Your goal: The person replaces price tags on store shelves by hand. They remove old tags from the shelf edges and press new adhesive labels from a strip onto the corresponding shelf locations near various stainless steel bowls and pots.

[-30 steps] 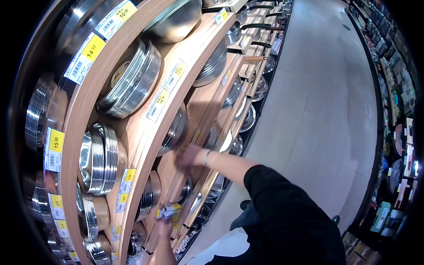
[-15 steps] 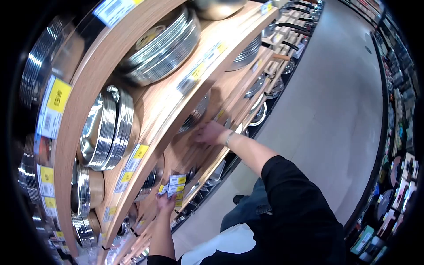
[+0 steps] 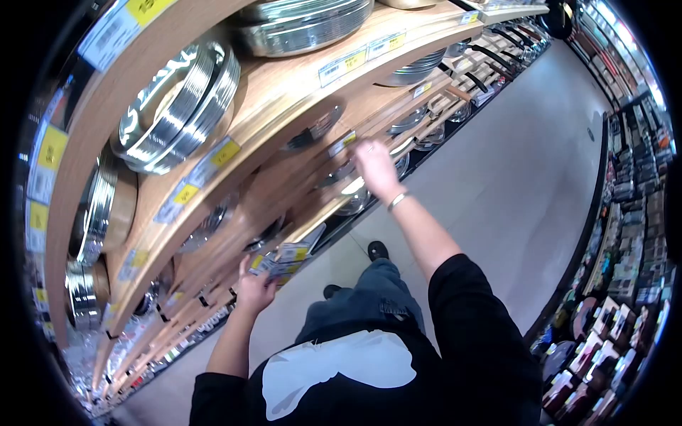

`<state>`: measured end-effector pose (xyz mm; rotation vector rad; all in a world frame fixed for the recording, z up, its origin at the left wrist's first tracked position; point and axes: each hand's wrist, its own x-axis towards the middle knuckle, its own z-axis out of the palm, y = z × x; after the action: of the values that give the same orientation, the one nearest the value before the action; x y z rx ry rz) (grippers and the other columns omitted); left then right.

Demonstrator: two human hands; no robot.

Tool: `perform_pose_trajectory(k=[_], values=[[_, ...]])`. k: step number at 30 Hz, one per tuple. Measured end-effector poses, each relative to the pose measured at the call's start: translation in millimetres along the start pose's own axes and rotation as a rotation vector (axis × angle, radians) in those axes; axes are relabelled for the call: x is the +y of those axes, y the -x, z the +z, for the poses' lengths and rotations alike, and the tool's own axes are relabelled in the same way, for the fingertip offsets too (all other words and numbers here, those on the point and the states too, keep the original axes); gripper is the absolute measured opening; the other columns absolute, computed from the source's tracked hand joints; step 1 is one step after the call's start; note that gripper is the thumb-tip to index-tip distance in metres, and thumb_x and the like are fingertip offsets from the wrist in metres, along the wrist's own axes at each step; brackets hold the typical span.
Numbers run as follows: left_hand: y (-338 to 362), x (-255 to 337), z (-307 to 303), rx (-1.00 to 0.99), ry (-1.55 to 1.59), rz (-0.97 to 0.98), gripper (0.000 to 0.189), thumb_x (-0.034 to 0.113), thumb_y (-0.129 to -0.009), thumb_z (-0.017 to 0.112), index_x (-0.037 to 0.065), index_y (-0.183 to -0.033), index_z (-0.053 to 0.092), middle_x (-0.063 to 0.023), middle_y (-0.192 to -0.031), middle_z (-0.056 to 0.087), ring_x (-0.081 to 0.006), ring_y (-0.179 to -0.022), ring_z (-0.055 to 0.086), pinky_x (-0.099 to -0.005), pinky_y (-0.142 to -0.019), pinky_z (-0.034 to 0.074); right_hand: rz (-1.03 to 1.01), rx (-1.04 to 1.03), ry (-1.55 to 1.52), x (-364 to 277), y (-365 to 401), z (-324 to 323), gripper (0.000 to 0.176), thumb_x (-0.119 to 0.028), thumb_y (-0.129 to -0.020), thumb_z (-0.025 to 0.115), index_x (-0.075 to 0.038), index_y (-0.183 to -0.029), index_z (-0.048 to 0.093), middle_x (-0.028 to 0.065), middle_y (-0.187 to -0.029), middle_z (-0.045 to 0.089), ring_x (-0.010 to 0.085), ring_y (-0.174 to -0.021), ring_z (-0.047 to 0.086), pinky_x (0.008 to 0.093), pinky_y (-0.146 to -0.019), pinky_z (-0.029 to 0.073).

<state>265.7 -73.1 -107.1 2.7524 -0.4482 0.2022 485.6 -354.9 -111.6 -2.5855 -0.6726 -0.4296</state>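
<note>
My left hand (image 3: 257, 290) is closed on several white-and-yellow price labels (image 3: 290, 263), held low in front of the shelves. My right hand (image 3: 378, 170) is at the edge of a lower wooden shelf, its fingers curled and slightly blurred. Right beside those fingertips, a yellow-and-white price tag (image 3: 342, 144) sits on the shelf edge. Whatever the right fingers may hold is hidden. Behind that edge, a shiny metal pan (image 3: 316, 129) lies on the shelf.
Stacked steel pans (image 3: 177, 106) fill the upper wooden shelves (image 3: 277, 135) on my left. Pans with dark handles (image 3: 490, 60) stick out farther along. A grey floor aisle (image 3: 497, 192) runs to my right, bordered by another stocked shelf (image 3: 604, 298).
My right hand has drawn back from inside the shelf to its edge, by the price tag. The view has shifted, showing more floor and my feet. My left hand still holds the labels.
</note>
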Motion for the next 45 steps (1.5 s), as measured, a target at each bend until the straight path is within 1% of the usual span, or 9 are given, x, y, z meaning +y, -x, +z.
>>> perform_pose_trajectory(k=[3, 11, 14, 19, 29, 31, 37, 43, 45], values=[[13, 36, 18, -0.167, 0.13, 0.001, 0.009, 0.014, -0.061, 0.06, 0.006, -0.061, 0.056, -0.0125, -0.044, 0.048, -0.027, -0.046, 0.052, -0.0448, -0.091, 0.029, 0.031, 0.185, 0.073, 30, -18, -9, 0.017, -0.011, -0.069, 0.05, -0.006, -0.083, 0.057, 0.0091, -0.086, 0.057, 0.0251, -0.087, 0.05, 0.0351, -0.08, 0.037], [27, 119, 52, -0.015, 0.198, -0.18, 0.01, 0.015, -0.062, 0.061, 0.007, -0.059, 0.055, -0.0098, -0.043, 0.048, -0.0264, -0.041, 0.05, -0.0439, -0.088, 0.032, -0.278, -0.17, 0.1, 55, -65, -4, 0.019, -0.016, -0.072, 0.049, -0.014, -0.089, 0.058, 0.0037, -0.084, 0.057, 0.0213, -0.089, 0.049, 0.0322, -0.079, 0.038], [21, 154, 61, 0.08, 0.143, -0.299, 0.012, 0.016, -0.063, 0.062, 0.005, -0.063, 0.057, -0.0123, -0.053, 0.054, -0.0281, -0.052, 0.053, -0.0429, -0.085, 0.033, -0.492, -0.328, 0.297, 74, -78, 21, 0.02, -0.019, -0.075, 0.046, -0.014, -0.091, 0.058, 0.0046, -0.091, 0.057, 0.0203, -0.09, 0.05, 0.032, -0.077, 0.04], [1, 231, 96, 0.096, 0.276, -0.592, 0.018, 0.017, -0.063, 0.063, 0.004, -0.075, 0.061, -0.0183, -0.079, 0.057, -0.0374, -0.086, 0.047, -0.0436, -0.081, 0.035, -0.276, -0.411, 0.18, 62, -72, -3, 0.019, -0.017, -0.079, 0.041, -0.015, -0.091, 0.056, 0.0042, -0.098, 0.054, 0.0225, -0.09, 0.05, 0.0352, -0.076, 0.04], [-3, 301, 110, 0.059, 0.229, -0.661, 0.016, 0.013, -0.063, 0.063, 0.001, -0.071, 0.058, -0.0155, -0.075, 0.059, -0.0331, -0.076, 0.053, -0.043, -0.081, 0.035, -0.304, -0.19, -0.406, 81, -59, 24, 0.014, -0.018, -0.066, 0.059, -0.014, -0.079, 0.06, 0.0003, -0.087, 0.053, 0.0198, -0.089, 0.046, 0.0354, -0.083, 0.031], [-2, 306, 112, 0.046, 0.234, -0.71, 0.015, 0.012, -0.063, 0.062, 0.0, -0.07, 0.058, -0.0151, -0.073, 0.059, -0.0325, -0.074, 0.053, -0.0429, -0.08, 0.035, -0.275, -0.291, -0.453, 82, -55, 15, 0.019, -0.017, -0.068, 0.057, -0.012, -0.086, 0.059, 0.0005, -0.091, 0.053, 0.0196, -0.096, 0.044, 0.0376, -0.089, 0.027], [-1, 328, 114, 0.038, 0.184, -0.737, 0.015, 0.012, -0.063, 0.063, 0.0, -0.07, 0.057, -0.0146, -0.074, 0.059, -0.0334, -0.074, 0.053, -0.0423, -0.078, 0.036, -0.487, 0.035, -0.527, 98, 3, -5, 0.032, -0.007, -0.07, 0.052, -0.009, -0.102, 0.052, 0.0077, -0.109, 0.048, 0.0268, -0.108, 0.037, 0.0367, -0.093, 0.028], [39, 343, 129, -0.049, 0.143, -0.604, 0.012, 0.014, -0.066, 0.06, 0.003, -0.069, 0.057, -0.012, -0.059, 0.057, -0.0292, -0.059, 0.054, -0.044, -0.082, 0.033, -0.117, -0.58, -1.297, 97, 135, -109, 0.031, -0.005, -0.073, 0.052, -0.009, -0.103, 0.052, 0.0038, -0.081, 0.055, 0.0145, -0.077, 0.051, 0.0284, -0.072, 0.04], [67, 344, 145, -0.055, 0.111, -0.569, 0.013, 0.016, -0.066, 0.06, 0.004, -0.069, 0.057, -0.0117, -0.056, 0.056, -0.0288, -0.056, 0.053, -0.0437, -0.081, 0.033, -0.231, -0.811, -1.605, 78, 149, -179, 0.03, -0.006, -0.075, 0.051, -0.008, -0.104, 0.051, 0.0028, -0.077, 0.053, 0.0109, -0.073, 0.05, 0.026, -0.067, 0.041]])
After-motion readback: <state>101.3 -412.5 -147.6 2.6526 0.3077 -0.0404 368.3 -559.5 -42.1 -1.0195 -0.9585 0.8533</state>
